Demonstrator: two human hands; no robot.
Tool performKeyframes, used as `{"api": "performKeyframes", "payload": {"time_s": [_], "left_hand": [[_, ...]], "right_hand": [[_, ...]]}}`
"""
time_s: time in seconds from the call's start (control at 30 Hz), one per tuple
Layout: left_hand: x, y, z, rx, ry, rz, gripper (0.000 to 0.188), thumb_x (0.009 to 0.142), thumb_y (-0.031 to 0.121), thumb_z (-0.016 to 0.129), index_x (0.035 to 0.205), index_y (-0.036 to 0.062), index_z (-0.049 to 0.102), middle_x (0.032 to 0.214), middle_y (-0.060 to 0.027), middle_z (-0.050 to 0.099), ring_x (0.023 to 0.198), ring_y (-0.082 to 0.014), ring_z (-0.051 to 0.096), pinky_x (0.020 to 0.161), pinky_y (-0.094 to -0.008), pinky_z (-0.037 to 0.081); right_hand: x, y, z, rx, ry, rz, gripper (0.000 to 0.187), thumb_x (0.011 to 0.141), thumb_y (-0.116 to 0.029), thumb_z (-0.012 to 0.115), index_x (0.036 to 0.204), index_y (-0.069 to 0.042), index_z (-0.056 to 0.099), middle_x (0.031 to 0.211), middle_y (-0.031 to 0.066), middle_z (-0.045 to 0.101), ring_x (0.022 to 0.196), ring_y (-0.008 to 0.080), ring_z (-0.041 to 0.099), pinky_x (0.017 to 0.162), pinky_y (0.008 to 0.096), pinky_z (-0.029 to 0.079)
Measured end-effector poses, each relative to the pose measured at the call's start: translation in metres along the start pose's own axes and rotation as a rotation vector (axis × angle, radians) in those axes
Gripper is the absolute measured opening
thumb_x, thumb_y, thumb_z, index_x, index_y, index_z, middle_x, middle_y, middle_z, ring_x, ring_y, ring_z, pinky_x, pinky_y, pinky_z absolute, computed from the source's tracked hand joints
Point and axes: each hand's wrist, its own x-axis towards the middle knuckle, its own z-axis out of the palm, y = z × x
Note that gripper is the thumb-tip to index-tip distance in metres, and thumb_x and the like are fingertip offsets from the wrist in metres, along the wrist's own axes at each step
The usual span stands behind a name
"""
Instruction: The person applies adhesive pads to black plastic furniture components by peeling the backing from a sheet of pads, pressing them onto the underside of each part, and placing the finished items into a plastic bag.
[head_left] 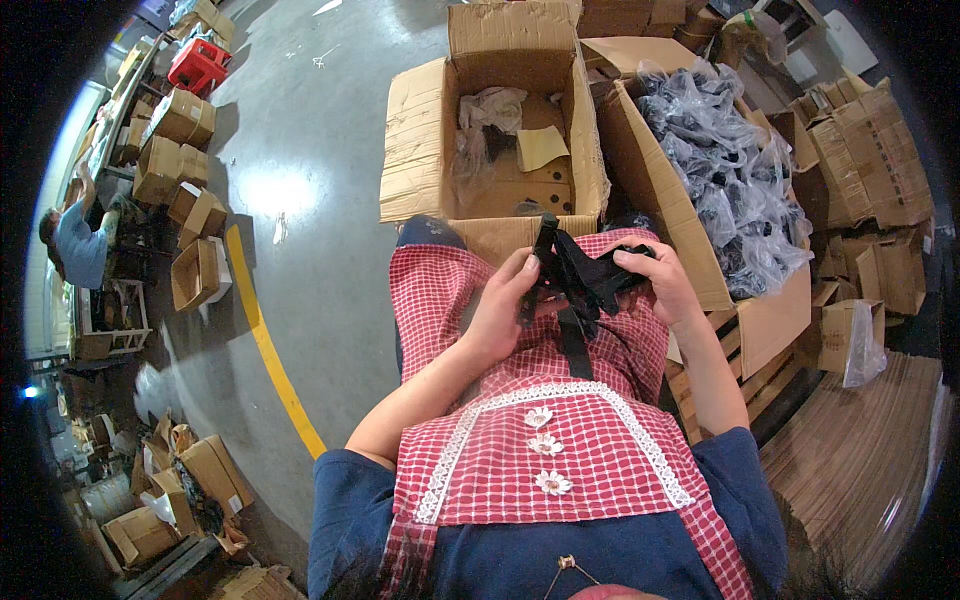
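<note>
- Grey floor [330, 180] is seen at left.
- Black straps [590, 280] are gripped by the left hand [503, 300] and pinched by the right hand [668, 283].
- Tangling is best avoided by a firm hold on both sides.
- The straps are held between the hands, over the apron [430, 300].
- An open box [415, 140] is set beyond; bagged goods [730, 200], right.
</note>
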Motion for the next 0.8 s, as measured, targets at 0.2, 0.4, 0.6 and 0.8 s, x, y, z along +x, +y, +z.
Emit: {"api": "performKeyframes", "payload": {"time_s": [0.2,0.4,0.6,0.8], "left_hand": [[0.000,-0.004,0.003,-0.005,0.068,0.048,0.031,0.108,0.028,0.044,0.132,0.0085,0.048,0.117,-0.0035,0.061,0.104,-0.0131,0.062,0.082,-0.0296,0.053],[0.004,-0.011,-0.008,-0.033,0.051,0.165,0.033,0.108,0.026,0.045,0.137,0.0109,0.046,0.122,-0.0071,0.063,0.106,-0.0172,0.066,0.084,-0.0320,0.057],[0.001,-0.007,-0.011,0.028,-0.002,0.039,0.035,0.108,0.028,0.045,0.136,0.0070,0.047,0.122,-0.0088,0.065,0.106,-0.0186,0.065,0.081,-0.0331,0.056],[0.005,-0.021,-0.020,0.047,-0.005,0.082,0.036,0.107,0.027,0.046,0.132,0.0018,0.049,0.121,-0.0134,0.065,0.102,-0.0223,0.067,0.081,-0.0345,0.056]], "right_hand": [[-0.004,0.001,0.017,0.036,0.043,0.045,0.024,0.093,-0.016,0.063,0.107,0.001,0.070,0.099,0.0069,0.072,0.089,0.0145,0.068,0.084,0.0295,0.053],[0.000,0.015,0.018,0.049,0.053,-0.001,0.027,0.095,-0.017,0.059,0.109,0.003,0.070,0.103,0.0096,0.072,0.095,0.0163,0.068,0.089,0.0295,0.053],[-0.010,-0.001,0.040,0.179,0.053,0.052,0.028,0.098,-0.017,0.057,0.113,0.004,0.068,0.104,0.0121,0.072,0.094,0.0201,0.069,0.084,0.0327,0.057],[-0.010,0.009,0.040,0.311,0.061,0.059,0.026,0.099,-0.014,0.058,0.117,0.004,0.065,0.108,0.0131,0.070,0.096,0.0216,0.069,0.083,0.0346,0.059]]}}
